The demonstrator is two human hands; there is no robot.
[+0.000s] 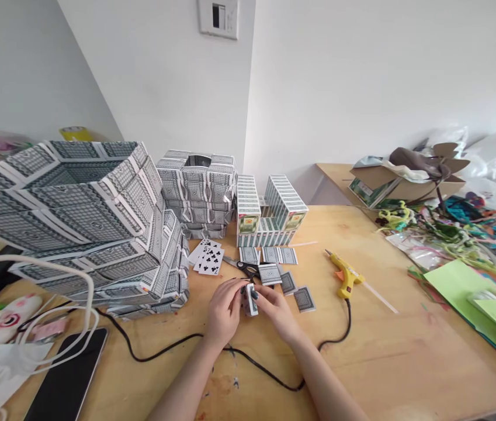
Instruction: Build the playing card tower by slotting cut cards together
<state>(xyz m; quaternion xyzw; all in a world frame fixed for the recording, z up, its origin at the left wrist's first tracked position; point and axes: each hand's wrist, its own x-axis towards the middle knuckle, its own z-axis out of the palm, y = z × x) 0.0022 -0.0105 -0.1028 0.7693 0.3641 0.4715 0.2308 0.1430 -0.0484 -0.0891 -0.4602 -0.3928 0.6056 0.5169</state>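
Observation:
Both hands meet near the middle of the wooden table, around a small folded playing-card piece (pixel 251 300) that stands on edge. My left hand (pixel 225 308) is closed on its left side, and my right hand (pixel 276 310) pinches it from the right. Just beyond the fingers lie black-handled scissors (pixel 250 270) and several loose patterned cards (pixel 305 299). Face-up club cards (pixel 211 259) rest to the left of the scissors. A yellow glue gun (pixel 345 275) lies to the right, with a clear glue stick (pixel 380 297) beside it.
Large structures of folded cards (pixel 129 204) fill the left, with another (pixel 199 190) behind. Stacked card boxes (pixel 285 202) stand at the back. A black cord (pixel 265 368) crosses the table under the forearms. A phone (pixel 68 377) lies left; green paper (pixel 471 292) and scraps lie right.

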